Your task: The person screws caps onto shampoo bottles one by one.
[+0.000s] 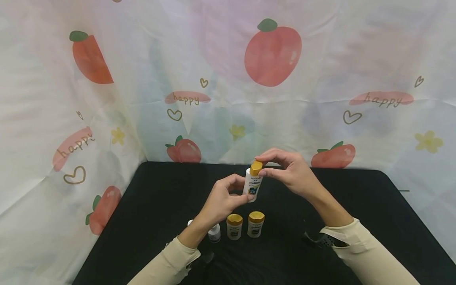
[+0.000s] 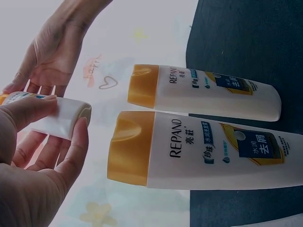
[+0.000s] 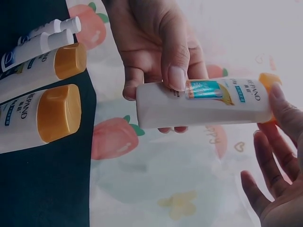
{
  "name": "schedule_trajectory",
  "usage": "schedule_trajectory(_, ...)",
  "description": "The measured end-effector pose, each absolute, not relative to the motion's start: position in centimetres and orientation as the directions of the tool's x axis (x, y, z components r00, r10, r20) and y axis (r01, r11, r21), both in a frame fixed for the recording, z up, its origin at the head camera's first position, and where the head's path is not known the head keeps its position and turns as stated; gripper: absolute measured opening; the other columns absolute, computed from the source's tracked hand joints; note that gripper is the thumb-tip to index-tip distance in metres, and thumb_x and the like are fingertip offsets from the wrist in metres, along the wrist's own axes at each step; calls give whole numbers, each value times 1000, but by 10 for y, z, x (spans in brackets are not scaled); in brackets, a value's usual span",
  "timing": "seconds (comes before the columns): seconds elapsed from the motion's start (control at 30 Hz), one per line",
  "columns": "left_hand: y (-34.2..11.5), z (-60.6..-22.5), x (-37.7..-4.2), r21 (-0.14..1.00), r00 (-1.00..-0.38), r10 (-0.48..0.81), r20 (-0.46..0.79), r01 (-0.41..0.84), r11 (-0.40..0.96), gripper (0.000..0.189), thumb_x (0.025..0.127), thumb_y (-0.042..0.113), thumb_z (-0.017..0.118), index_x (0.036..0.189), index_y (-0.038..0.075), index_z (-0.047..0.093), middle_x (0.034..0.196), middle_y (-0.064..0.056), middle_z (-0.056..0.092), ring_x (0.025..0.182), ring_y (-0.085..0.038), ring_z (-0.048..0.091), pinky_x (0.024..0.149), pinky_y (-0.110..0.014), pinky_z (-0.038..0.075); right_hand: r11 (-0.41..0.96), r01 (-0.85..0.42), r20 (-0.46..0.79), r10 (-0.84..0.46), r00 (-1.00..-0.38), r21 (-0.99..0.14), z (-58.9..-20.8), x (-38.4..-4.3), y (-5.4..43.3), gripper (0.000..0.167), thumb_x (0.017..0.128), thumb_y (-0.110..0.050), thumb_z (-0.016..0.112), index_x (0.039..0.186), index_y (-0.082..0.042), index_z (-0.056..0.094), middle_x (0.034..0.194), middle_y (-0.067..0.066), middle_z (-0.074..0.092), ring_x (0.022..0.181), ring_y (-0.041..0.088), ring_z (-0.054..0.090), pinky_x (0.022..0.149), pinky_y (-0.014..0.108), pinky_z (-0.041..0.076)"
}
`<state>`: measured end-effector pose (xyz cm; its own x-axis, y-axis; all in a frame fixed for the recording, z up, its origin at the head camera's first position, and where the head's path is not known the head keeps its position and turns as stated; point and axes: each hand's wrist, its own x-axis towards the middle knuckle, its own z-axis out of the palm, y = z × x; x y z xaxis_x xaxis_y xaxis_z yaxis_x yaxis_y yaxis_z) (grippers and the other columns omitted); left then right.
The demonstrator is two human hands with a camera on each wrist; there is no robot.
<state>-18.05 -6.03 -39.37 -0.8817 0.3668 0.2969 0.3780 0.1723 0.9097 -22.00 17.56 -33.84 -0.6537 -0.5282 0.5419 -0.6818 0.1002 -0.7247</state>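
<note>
Above the table, my left hand grips a white shampoo bottle round its lower body, thumb across the label. Thumb and fingers of my right hand pinch its gold cap. In the right wrist view, the cap sits at the bottle's end, turned askew to the flat body. The left thumb presses beside the blue label, and the other right fingers hang loose below the cap. The left wrist view shows the bottle's rounded base between the left fingers.
Two similar gold-capped shampoo bottles stand upright on the black table, nearer me. Left of them are white bottles, partly hidden by my left forearm. A fruit-patterned curtain hangs behind the table and along its left side.
</note>
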Motion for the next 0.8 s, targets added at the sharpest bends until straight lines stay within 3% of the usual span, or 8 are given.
schedule_trajectory(0.8,-62,-393,-182,908,-887,355,295,376,184,31,88,14,81,116,15,69,114,3,72,105,-11,68,90,-30,57,73,-705,586,-501,-637,-705,-337,-221,181,30,88,13,70,114,-1,74,109,10,68,102,20,63,92,28,56)
